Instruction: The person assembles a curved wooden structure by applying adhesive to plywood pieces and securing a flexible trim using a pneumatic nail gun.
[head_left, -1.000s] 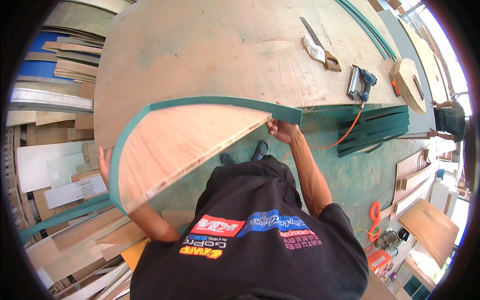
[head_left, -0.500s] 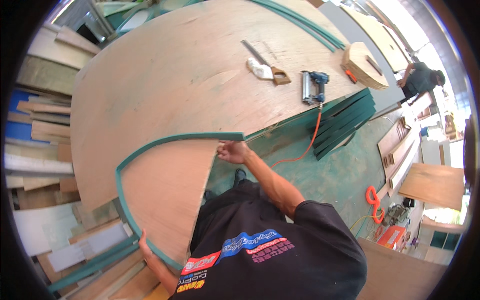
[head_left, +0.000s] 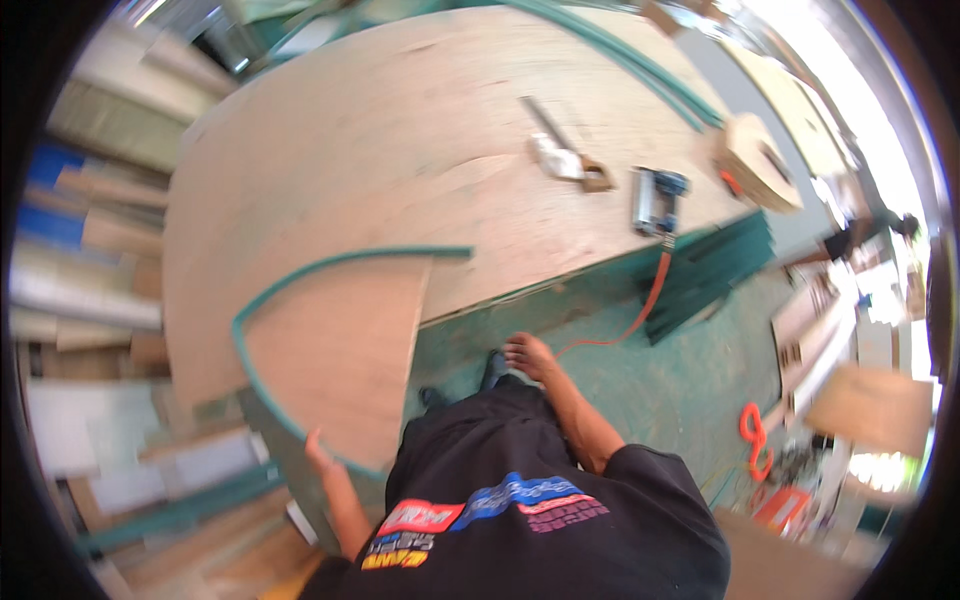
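A curved plywood panel (head_left: pixel 340 345), edged along its bow with a green strip (head_left: pixel 300 268), lies over the near left part of the big plywood table (head_left: pixel 400 150). The strip's far end sticks out past the panel's straight side. My left hand (head_left: pixel 318 455) grips the panel's lower left edge at the green strip, its fingers partly hidden. Off the panel, over the floor in front of my body, my right hand (head_left: pixel 528 357) hangs with loosely parted fingers and holds nothing. Nearest to it is the orange air hose (head_left: pixel 640 318) of the nail gun (head_left: pixel 658 200) lying on the table.
A handsaw (head_left: pixel 592 176) lies beside a white crumpled bundle (head_left: pixel 555 157). Long green strips (head_left: pixel 630 60) run along the table's far right. Stacked rounded wood pieces (head_left: pixel 750 165) stand at the right corner. Boards (head_left: pixel 110 310) fill the left; green slats (head_left: pixel 705 270) lean right; another person (head_left: pixel 860 235) works beyond.
My right hand has let go of the panel's far end and moved right and toward me. My left hand stays on the edge. The view has shifted and blurred.
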